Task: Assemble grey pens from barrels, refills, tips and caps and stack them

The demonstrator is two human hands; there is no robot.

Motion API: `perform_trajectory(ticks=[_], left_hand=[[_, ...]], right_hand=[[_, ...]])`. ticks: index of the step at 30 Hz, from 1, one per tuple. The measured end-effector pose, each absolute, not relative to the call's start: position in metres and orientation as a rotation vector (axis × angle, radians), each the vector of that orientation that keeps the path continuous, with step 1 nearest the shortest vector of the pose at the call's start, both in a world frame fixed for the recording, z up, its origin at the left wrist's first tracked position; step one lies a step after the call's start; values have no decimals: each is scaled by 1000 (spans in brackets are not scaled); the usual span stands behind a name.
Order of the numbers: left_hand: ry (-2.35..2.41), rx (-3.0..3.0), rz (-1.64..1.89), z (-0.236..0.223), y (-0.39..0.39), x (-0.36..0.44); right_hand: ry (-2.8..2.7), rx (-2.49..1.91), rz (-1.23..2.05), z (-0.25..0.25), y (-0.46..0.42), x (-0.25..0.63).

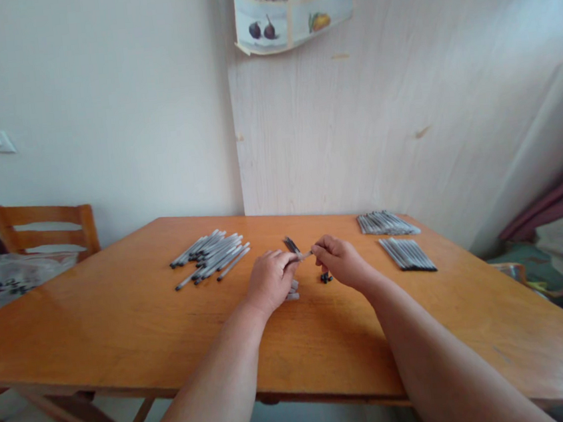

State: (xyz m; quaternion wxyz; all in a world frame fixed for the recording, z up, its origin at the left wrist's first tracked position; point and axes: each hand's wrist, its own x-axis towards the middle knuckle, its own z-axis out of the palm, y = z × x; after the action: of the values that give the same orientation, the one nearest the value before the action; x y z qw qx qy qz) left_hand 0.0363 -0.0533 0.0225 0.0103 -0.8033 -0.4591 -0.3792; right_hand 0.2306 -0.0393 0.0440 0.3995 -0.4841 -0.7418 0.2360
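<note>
"While we hold this thin pale piece [307, 255] above the bench [325, 340], what are our hands doing?"

"Our left hand [271, 280] pinches one end and our right hand [339, 258] pinches the other – so the piece sits between them."

"Which step are we on?"

"We think we're joining or parting its ends, but it's too small to tell which."

"What does our next move need?"

"A steady pinch, we guess, and both ends held straight. Small black bits [325, 277] lie just under our right hand, and clear stubs [292, 291] lie by our left."

"And our pens?"

"We see a messy pile of pens [220, 251] on our left – and two neat rows of pens [407, 255] on our right."
</note>
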Motion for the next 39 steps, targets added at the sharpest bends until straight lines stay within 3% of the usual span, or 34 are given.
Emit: perform_trajectory(ticks=[5, 14, 21, 28, 39], left_hand=[[-1404, -2524, -1202, 22, -53, 36], [-1429, -2515, -1182, 23, -52, 36], [-1430, -2508, -1184, 23, -54, 37], [-1443, -2508, -1199, 24, -54, 37], [-1458, -2493, -1220, 24, -54, 37]], right_hand=[[-1939, -1242, 430, 39, -33, 232], [-1847, -1198, 626, 43, -38, 232], [-1925, -1236, 397, 40, -34, 231], [-1818, -1202, 621, 42, -38, 229], [-1839, -1246, 525, 38, -35, 230]])
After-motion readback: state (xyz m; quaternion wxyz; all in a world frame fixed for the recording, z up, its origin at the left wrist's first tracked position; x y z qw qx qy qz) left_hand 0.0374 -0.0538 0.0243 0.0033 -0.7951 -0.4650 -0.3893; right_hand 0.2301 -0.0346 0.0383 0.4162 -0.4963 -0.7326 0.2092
